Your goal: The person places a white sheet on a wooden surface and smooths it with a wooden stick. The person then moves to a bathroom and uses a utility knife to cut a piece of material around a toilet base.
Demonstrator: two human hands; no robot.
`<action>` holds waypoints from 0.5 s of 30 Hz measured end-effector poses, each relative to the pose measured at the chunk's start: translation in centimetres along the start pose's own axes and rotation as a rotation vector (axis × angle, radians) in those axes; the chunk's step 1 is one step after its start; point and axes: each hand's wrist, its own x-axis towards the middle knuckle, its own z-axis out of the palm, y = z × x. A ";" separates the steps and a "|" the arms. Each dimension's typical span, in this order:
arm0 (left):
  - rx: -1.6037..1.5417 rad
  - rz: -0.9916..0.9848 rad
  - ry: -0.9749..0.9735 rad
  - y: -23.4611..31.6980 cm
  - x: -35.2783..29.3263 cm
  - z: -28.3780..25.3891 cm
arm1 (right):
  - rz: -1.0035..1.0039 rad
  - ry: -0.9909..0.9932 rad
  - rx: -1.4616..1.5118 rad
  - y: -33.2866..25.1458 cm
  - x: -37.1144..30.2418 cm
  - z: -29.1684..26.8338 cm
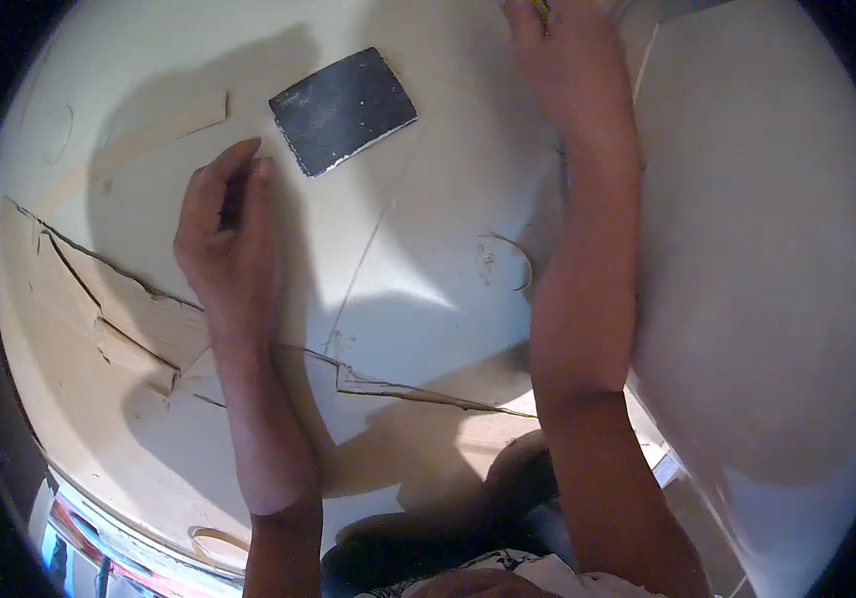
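My left hand (226, 224) hovers or rests over the pale tabletop, half curled. A gap shows between its thumb and fingers, and nothing is visible in it. Just beyond its fingertips lies a dark rectangular piece (344, 112) with rough, whitish edges, perhaps a sheet of sandpaper; the hand is apart from it. Stretched to the far right, my right hand (572, 65) is partly cut off by the upper edge of the view. Its fingers are bent round a small yellow bit (541, 10), too little of which shows to name.
The pale tabletop (418, 269) has a broken surface layer along its near side, with a jagged crack and bare tan wood (139, 309). A thin wood strip (188, 117) lies at the far left. A large smooth whitish surface (757, 269) stands on the right.
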 end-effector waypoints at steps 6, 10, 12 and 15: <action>0.066 -0.023 -0.029 0.1 0.1 -0.1 | -0.116 0.030 0.006 0.4 0.7 -0.1; 0.016 -0.014 -0.004 0.0 0.0 0.2 | -0.227 0.134 -0.010 0.3 1.3 0.1; 0.015 0.006 0.000 0.1 -0.1 0.1 | -0.246 0.140 -0.038 0.0 1.4 -0.6; 0.045 -0.001 -0.002 0.2 -0.1 0.0 | -0.252 0.126 -0.088 -0.1 1.5 -1.3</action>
